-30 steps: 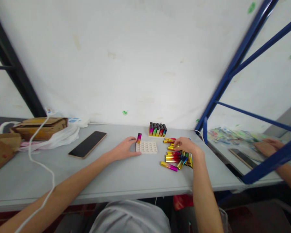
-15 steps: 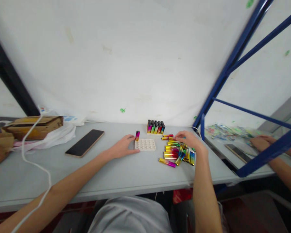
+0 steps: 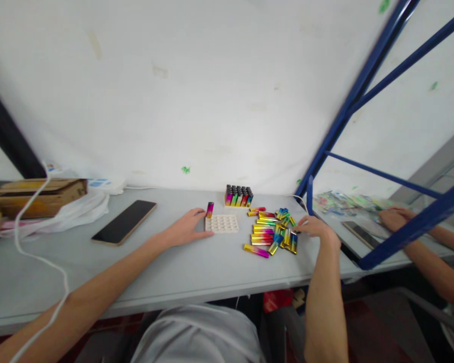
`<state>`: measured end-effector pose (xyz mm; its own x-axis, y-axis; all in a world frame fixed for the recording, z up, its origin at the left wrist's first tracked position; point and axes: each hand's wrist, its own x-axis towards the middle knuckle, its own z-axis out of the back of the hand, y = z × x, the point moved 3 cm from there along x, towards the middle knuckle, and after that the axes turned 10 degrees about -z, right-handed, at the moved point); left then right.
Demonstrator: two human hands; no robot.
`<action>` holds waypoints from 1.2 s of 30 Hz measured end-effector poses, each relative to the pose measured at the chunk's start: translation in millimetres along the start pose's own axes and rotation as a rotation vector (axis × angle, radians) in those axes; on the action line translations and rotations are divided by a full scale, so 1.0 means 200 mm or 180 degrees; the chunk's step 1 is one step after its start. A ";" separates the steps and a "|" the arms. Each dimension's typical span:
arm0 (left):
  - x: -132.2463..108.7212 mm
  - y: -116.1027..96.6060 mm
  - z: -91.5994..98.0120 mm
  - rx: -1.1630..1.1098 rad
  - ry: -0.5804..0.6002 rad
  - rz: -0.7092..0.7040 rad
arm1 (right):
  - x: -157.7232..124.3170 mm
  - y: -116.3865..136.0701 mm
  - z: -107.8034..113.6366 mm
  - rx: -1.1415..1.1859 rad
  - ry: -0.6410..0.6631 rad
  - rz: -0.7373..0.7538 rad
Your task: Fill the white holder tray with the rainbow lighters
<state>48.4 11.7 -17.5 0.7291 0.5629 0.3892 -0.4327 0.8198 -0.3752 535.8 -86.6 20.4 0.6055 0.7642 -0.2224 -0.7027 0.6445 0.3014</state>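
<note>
A white tray with rows of holes lies on the table, and one purple-and-gold lighter stands upright at its back left corner. My left hand rests at the tray's left side, thumb and fingers apart, the thumb near the front corner. To the right is a loose pile of shiny, rainbow-coloured lighters, lying in several directions. My right hand is at the pile's right edge, thumb and forefinger apart, their tips near the outer lighters. Whether they touch one is too small to tell.
A full tray of upright black-topped lighters stands near the wall. A phone lies left, before a cardboard box and white plastic bag. Blue metal frame rises right; beyond it are another person's hands.
My right hand has moved right, from over the lighter pile to its outer edge, uncovering lighters there. My left hand stays beside the tray. The whole view has shifted slightly.
</note>
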 end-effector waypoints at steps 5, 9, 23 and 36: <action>0.00 0.01 -0.01 0.0007 -0.0022 -0.0021 | -0.07 0.07 -0.04 0.0207 0.0736 0.0190; 0.00 0.01 -0.01 0.0019 -0.0011 -0.0053 | -0.12 0.11 -0.03 0.0307 0.0811 0.0123; 0.00 -0.02 0.00 0.0058 0.0056 -0.0078 | -0.27 0.42 -0.07 -0.0366 0.0718 0.0958; 0.00 -0.05 0.01 0.0155 0.0163 -0.0048 | -0.49 0.80 -0.15 0.2543 0.0848 0.2458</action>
<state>50.9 4.3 -12.4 0.7613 0.5455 0.3506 -0.4458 0.8329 -0.3278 352.9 -57.4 63.4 -0.0507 0.9918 0.1177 -0.3566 -0.1280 0.9254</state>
